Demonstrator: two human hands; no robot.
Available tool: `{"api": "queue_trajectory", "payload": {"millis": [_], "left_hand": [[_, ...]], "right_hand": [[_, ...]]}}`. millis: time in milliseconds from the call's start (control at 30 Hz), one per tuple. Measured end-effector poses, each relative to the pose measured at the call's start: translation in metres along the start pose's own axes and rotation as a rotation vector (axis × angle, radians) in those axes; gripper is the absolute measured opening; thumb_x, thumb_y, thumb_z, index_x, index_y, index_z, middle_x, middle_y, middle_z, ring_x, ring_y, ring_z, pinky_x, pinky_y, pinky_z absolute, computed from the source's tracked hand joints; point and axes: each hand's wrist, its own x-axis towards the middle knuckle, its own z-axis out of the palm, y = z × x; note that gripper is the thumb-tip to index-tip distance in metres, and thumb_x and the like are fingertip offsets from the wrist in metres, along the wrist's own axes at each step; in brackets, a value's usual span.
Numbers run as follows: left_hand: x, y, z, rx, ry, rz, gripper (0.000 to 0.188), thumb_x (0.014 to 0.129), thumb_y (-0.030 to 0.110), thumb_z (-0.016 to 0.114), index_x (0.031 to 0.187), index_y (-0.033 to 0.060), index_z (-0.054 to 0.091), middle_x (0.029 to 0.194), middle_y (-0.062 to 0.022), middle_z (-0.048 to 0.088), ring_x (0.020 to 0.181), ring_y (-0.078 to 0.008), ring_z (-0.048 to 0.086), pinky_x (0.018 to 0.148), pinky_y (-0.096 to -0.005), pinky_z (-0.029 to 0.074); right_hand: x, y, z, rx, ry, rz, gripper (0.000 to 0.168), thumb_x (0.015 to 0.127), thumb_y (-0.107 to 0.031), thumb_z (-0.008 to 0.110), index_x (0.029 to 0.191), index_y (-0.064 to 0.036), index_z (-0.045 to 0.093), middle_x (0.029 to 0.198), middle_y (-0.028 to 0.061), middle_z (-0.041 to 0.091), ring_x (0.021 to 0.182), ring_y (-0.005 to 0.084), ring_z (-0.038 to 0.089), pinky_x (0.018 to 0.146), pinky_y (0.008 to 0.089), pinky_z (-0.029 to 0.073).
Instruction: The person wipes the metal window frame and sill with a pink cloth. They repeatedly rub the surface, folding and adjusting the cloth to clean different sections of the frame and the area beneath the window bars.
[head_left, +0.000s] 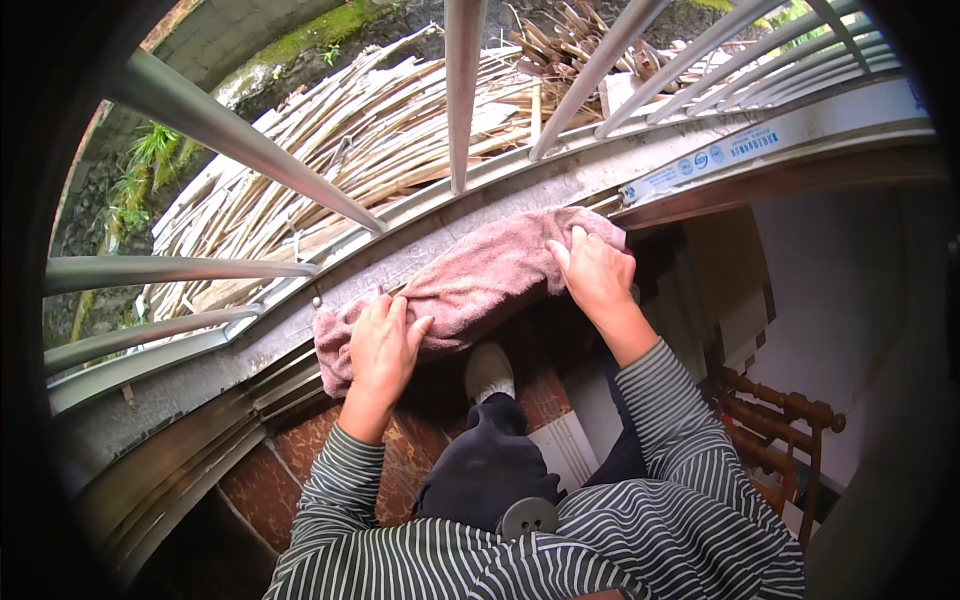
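A pink terry cloth lies stretched lengthwise over the window sill and its metal sliding track. Near the cloth's left end, my left hand grips the fabric, its fingers bunching a fold and the thumb apart. My right hand holds the right end, with thumb and fingers pinching the cloth. Between the hands the cloth is wrinkled and its near edge hangs over the inner side of the sill. Most of the track beneath it is hidden.
Metal security bars rise along the outer sill. Beyond them lies a pile of split wood strips. A window frame rail with printed film runs right. Below are brown tiles, my shoe and a turned-wood rack.
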Motion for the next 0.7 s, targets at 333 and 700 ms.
{"api": "queue_trajectory", "payload": {"millis": [333,700], "left_hand": [[-0.039,-0.002,0.015,0.174,0.1,-0.139,0.052,0.077,0.044,0.069,0.11,0.004,0.061,0.096,-0.0094,0.06,0.089,-0.0267,0.055,0.081,-0.039,0.042],[-0.009,0.011,0.028,-0.175,0.137,0.022,0.053,0.073,0.038,0.074,0.106,-0.0011,0.06,0.092,-0.0165,0.062,0.088,-0.0334,0.059,0.079,-0.0419,0.046]], "right_hand": [[0.014,-0.055,0.008,-0.361,-0.333,-0.095,0.077,0.077,-0.077,0.042,0.097,-0.01,0.073,0.097,0.0083,0.071,0.097,0.0248,0.065,0.097,0.0539,0.028],[-0.015,-0.068,0.001,0.359,-0.398,-0.194,0.047,0.082,-0.048,0.058,0.086,-0.004,0.071,0.09,0.016,0.068,0.091,0.034,0.062,0.084,0.0413,0.045]]}}
